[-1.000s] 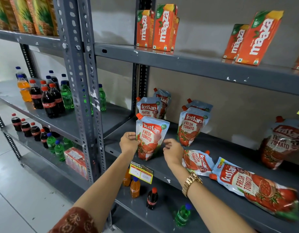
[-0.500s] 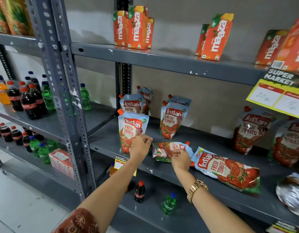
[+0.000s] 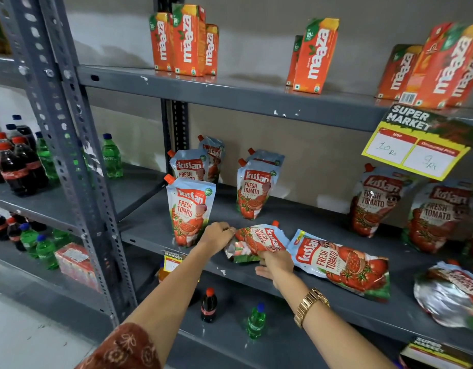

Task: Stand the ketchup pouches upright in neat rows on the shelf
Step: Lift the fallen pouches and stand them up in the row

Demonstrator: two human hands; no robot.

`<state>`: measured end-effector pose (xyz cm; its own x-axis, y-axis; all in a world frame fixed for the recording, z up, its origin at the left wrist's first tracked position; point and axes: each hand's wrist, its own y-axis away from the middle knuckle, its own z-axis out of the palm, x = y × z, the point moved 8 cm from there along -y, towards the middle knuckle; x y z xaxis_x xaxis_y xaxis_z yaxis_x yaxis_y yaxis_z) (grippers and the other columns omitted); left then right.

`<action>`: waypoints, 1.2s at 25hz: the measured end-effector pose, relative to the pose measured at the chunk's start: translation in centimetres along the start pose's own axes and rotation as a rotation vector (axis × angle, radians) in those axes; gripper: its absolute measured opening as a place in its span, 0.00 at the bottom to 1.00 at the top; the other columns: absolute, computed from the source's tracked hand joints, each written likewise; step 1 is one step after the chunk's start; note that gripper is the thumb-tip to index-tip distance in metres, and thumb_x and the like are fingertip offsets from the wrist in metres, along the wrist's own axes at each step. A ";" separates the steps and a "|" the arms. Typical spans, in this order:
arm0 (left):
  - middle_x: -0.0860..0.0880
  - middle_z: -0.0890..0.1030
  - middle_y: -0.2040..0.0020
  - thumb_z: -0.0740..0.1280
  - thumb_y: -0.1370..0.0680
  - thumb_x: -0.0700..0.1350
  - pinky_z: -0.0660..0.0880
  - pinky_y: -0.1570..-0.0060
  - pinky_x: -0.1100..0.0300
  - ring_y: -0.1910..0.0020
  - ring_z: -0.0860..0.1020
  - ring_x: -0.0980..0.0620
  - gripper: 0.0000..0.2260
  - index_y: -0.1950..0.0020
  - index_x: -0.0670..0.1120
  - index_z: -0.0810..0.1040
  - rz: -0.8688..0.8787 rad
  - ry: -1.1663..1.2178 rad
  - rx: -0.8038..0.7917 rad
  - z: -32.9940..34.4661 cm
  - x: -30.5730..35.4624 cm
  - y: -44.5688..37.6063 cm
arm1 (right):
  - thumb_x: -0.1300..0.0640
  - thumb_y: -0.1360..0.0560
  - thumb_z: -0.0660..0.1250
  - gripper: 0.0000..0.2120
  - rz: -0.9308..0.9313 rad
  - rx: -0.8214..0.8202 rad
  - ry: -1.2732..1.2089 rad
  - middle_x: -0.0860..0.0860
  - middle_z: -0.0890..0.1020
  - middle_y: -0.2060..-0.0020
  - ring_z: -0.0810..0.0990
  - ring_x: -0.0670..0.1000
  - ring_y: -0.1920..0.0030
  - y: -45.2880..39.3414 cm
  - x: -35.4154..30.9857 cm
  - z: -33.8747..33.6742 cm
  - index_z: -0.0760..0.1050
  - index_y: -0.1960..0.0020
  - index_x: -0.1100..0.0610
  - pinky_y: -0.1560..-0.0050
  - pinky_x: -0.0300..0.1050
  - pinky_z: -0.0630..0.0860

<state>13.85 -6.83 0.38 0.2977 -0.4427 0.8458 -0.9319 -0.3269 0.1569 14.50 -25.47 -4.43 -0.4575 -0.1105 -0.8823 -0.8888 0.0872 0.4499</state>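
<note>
- On the shelf (image 3: pixel 155 230) I see a front pouch (image 3: pixel 190 209) upright at the left, two more behind it.
- A second upright pouch (image 3: pixel 254 190) stands to the right, one behind it.
- A small pouch (image 3: pixel 256 239) lies flat at the front, between my left hand (image 3: pixel 219 233) and right hand (image 3: pixel 276 263).
- A large pouch (image 3: pixel 341 262) lies flat just right of it.
- Cartons (image 3: pixel 187 41) stand on the shelf above.

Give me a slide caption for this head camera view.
Both hands, left hand and right hand, grasp a fallen ketchup pouch on the grey shelf beside upright pouches.
</note>
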 end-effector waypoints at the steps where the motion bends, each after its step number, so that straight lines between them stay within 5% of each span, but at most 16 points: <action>1: 0.39 0.82 0.55 0.65 0.24 0.49 0.71 0.51 0.57 0.49 0.78 0.42 0.15 0.60 0.38 0.79 -0.011 -0.003 0.003 0.0 -0.1 0.0 | 0.62 0.27 0.66 0.09 0.003 0.003 -0.039 0.59 0.78 0.53 0.80 0.55 0.69 0.1 0.1 -0.1 0.72 0.47 0.59 0.73 0.44 0.81; 3: 0.41 0.78 0.61 0.71 0.28 0.51 0.75 0.54 0.56 0.54 0.78 0.43 0.16 0.68 0.41 0.74 -0.066 0.025 -0.021 0.3 -0.6 0.2 | 0.62 0.29 0.69 0.14 0.003 0.028 -0.091 0.60 0.79 0.51 0.82 0.60 0.59 0.1 0.2 0.0 0.73 0.44 0.61 0.61 0.53 0.83; 5: 0.40 0.78 0.52 0.74 0.30 0.45 0.77 0.49 0.51 0.50 0.78 0.43 0.14 0.53 0.37 0.78 -0.201 0.196 -0.136 1.6 -1.2 1.0 | 0.62 0.31 0.71 0.20 0.018 0.056 -0.103 0.61 0.81 0.46 0.82 0.63 0.50 0.4 0.6 0.0 0.73 0.41 0.64 0.52 0.57 0.82; 7: 0.40 0.78 0.44 0.73 0.29 0.41 0.78 0.47 0.49 0.47 0.77 0.43 0.22 0.39 0.34 0.72 -0.297 0.255 -0.263 2.6 -1.6 2.0 | 0.63 0.31 0.71 0.18 0.020 0.074 -0.098 0.62 0.82 0.47 0.81 0.61 0.50 0.5 0.5 -0.3 0.74 0.43 0.64 0.50 0.54 0.81; 9: 0.41 0.77 0.44 0.70 0.28 0.40 0.76 0.49 0.52 0.47 0.75 0.44 0.22 0.37 0.35 0.71 -0.304 0.208 -0.269 2.7 -1.6 2.2 | 0.67 0.32 0.71 0.11 -0.015 0.071 -0.071 0.62 0.82 0.51 0.79 0.58 0.56 0.9 -0.4 -1.1 0.75 0.50 0.66 0.57 0.48 0.78; 11: 0.42 0.77 0.47 0.69 0.28 0.36 0.75 0.47 0.53 0.46 0.75 0.45 0.13 0.44 0.37 0.75 -0.274 0.244 -0.207 2.4 -1.0 2.4 | 0.70 0.32 0.70 0.06 -0.102 0.043 -0.022 0.60 0.82 0.54 0.78 0.54 0.60 1.2 -2.4 -1.7 0.75 0.57 0.64 0.64 0.44 0.74; 14: 0.43 0.81 0.54 0.66 0.28 0.31 0.76 0.52 0.56 0.50 0.77 0.47 0.07 0.60 0.42 0.77 -0.150 0.304 -0.092 2.3 0.6 2.2 | 0.74 0.32 0.67 0.16 -0.287 0.002 0.011 0.56 0.82 0.51 0.78 0.50 0.55 2.0 -5.5 -2.0 0.77 0.45 0.64 0.64 0.38 0.73; 19: 0.39 0.82 0.45 0.64 0.27 0.30 0.75 0.61 0.62 0.52 0.77 0.50 0.08 0.52 0.40 0.77 0.051 0.172 0.119 2.1 2.3 2.7 | 0.72 0.31 0.69 0.16 -0.395 0.075 0.143 0.59 0.82 0.45 0.80 0.57 0.44 1.6 -5.0 -3.0 0.75 0.44 0.66 0.49 0.46 0.78; 21: 0.40 0.82 0.43 0.65 0.26 0.32 0.75 0.53 0.58 0.48 0.78 0.47 0.08 0.49 0.39 0.77 0.064 0.129 0.135 2.3 2.2 2.8 | 0.71 0.31 0.70 0.14 -0.429 0.066 0.209 0.59 0.82 0.46 0.81 0.57 0.44 1.4 -4.8 -2.9 0.76 0.46 0.65 0.45 0.50 0.78; 26: 0.40 0.80 0.41 0.65 0.26 0.34 0.75 0.48 0.55 0.45 0.78 0.46 0.08 0.48 0.41 0.75 0.013 0.157 0.149 2.2 2.0 3.2 | 0.74 0.31 0.67 0.13 -0.441 0.076 0.253 0.58 0.83 0.49 0.81 0.56 0.46 0.9 -4.9 -3.7 0.77 0.47 0.65 0.42 0.54 0.78; 30: 0.42 0.78 0.45 0.68 0.26 0.42 0.74 0.53 0.56 0.46 0.77 0.45 0.12 0.45 0.41 0.72 0.147 0.218 0.366 1.1 2.7 5.8 | 0.75 0.29 0.61 0.13 -0.457 0.209 0.149 0.60 0.83 0.50 0.80 0.56 0.50 0.6 -5.9 -7.4 0.78 0.47 0.69 0.45 0.50 0.78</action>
<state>9.52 -10.86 2.99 0.0799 -0.3331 0.9395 -0.8146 -0.5650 -0.1310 16.53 -32.07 2.09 -0.0368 -0.3213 -0.9463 -0.9812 0.1912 -0.0267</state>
